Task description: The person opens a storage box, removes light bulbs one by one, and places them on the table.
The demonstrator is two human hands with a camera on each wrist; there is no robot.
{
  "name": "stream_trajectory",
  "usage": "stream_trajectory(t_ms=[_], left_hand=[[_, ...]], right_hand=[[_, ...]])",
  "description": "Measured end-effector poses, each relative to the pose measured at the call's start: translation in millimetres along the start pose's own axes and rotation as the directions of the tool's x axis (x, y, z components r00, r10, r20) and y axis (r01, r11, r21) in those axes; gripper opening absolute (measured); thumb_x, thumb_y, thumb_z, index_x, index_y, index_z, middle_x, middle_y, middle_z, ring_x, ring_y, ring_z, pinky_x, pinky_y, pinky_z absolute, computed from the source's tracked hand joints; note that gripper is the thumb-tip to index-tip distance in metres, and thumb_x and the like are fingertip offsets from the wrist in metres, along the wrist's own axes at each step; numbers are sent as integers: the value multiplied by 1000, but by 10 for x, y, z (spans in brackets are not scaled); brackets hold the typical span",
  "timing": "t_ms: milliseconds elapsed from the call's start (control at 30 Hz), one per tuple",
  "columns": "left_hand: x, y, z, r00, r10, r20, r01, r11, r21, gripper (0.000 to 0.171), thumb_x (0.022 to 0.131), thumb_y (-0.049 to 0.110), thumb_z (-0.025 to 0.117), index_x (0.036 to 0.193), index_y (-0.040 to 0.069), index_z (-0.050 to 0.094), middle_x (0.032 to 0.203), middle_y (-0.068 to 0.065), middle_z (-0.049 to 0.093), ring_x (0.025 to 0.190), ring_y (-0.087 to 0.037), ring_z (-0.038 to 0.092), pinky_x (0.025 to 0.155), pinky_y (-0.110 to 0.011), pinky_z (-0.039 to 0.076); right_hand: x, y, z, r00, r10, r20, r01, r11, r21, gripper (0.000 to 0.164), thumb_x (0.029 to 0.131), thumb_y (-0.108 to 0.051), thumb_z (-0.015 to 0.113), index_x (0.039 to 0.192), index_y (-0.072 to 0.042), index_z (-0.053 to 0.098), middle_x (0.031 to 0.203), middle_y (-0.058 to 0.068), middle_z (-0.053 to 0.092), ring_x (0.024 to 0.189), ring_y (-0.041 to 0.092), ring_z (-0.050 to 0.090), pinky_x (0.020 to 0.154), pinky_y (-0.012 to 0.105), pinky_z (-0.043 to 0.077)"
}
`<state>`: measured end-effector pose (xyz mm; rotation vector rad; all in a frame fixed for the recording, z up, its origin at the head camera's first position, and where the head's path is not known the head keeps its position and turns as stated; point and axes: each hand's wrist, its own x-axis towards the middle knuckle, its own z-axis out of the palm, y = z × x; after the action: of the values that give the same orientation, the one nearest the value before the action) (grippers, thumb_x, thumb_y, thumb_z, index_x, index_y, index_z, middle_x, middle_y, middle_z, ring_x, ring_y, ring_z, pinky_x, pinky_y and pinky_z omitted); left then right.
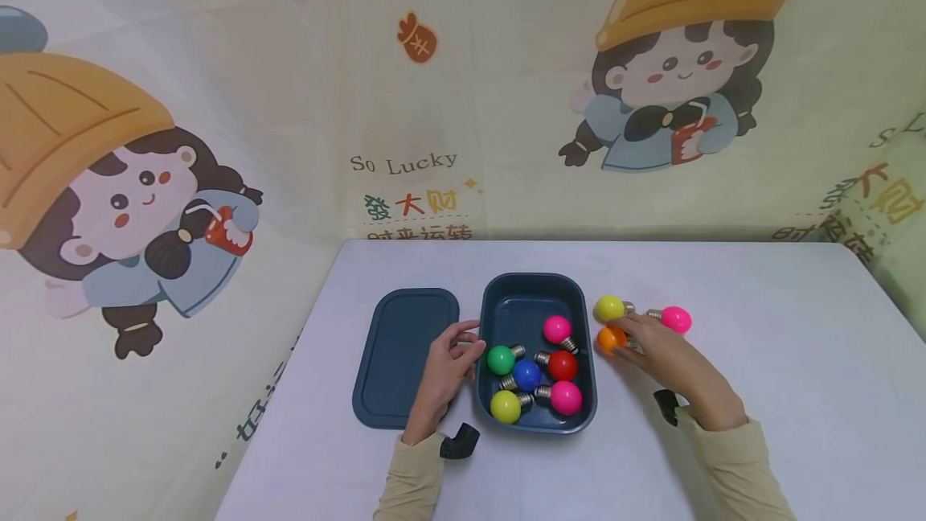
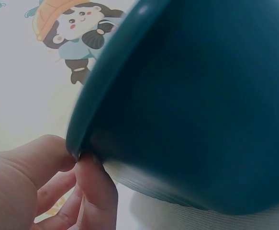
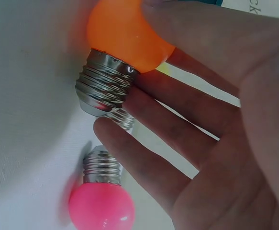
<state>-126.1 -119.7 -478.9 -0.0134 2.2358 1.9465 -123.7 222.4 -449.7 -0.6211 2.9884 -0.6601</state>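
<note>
My right hand pinches an orange light bulb between thumb and fingers, right of a dark blue box. In the right wrist view its metal screw base shows below the orange globe. A yellow bulb and a pink bulb lie on the table around this hand. At the box's left side, my left hand pinches the rim between thumb and finger. Inside lie several bulbs, among them a green one, a blue one and a red one.
A flat dark blue lid lies on the white table, left of the box and partly behind the left hand. Beyond the table's far edge hangs a printed cloth with cartoon figures.
</note>
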Motion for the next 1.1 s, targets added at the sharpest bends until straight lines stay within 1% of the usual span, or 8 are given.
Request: stream_trajectory(t_ms=[67,200,333,467,600,767,1000,1100], left_hand=[[-22,52,-3,1000,-5,5,5,1000,-3,42,95,10,66,135,3,57,108,-16,60,68,-12,55,54,-23,50],[-90,208,-4,1000,-6,22,6,1000,5,41,95,8,65,135,-1,56,107,-19,60,68,-13,55,56,-24,51],[-139,315,-1,1000,-1,26,1,1000,12,41,96,8,65,134,-2,56,107,-19,60,68,-12,55,57,-24,51],[-146,331,1,1000,5,22,-5,1000,7,40,96,7,64,134,-2,56,107,-20,60,68,-14,54,56,-24,50],[-140,318,-2,1000,9,23,-9,1000,2,40,96,6,64,134,-2,56,107,-20,60,68,-13,54,55,-24,50],[-136,310,-8,1000,12,23,-12,1000,3,40,95,6,65,134,-3,56,106,-20,60,68,-13,55,55,-25,51],[-143,328,-7,1000,19,25,-18,1000,-15,41,95,5,65,134,-4,56,106,-21,59,69,-13,55,54,-26,51],[-149,338,-8,1000,14,25,-14,1000,-7,41,95,6,65,134,-3,56,106,-21,59,69,-13,56,55,-26,51]], right_hand=[[2,5,8,1000,-1,-1,1,1000,-2,39,83,-13,79,118,0,67,113,17,69,114,44,59,97,58,48],[15,14,15,1000,9,3,-9,1000,0,39,84,-13,79,119,0,66,114,18,69,114,44,59,97,58,48],[28,17,10,999,30,18,-30,999,10,42,85,-13,78,122,1,65,119,23,66,118,47,56,96,58,49],[29,23,7,999,32,21,-33,999,14,42,86,-11,76,123,3,64,125,28,63,123,51,52,97,59,48],[32,31,8,999,42,24,-42,999,10,42,86,-11,75,123,4,63,127,30,60,125,52,50,96,59,48],[41,26,7,997,66,31,-66,998,6,42,87,-13,76,123,3,63,129,31,58,122,51,51,92,57,51],[31,21,7,999,49,16,-49,999,-9,41,87,-13,76,122,3,63,128,32,57,119,51,53,93,58,50],[30,20,2,999,39,5,-39,999,-11,40,87,-13,76,122,3,63,127,32,57,117,50,55,92,57,51]])
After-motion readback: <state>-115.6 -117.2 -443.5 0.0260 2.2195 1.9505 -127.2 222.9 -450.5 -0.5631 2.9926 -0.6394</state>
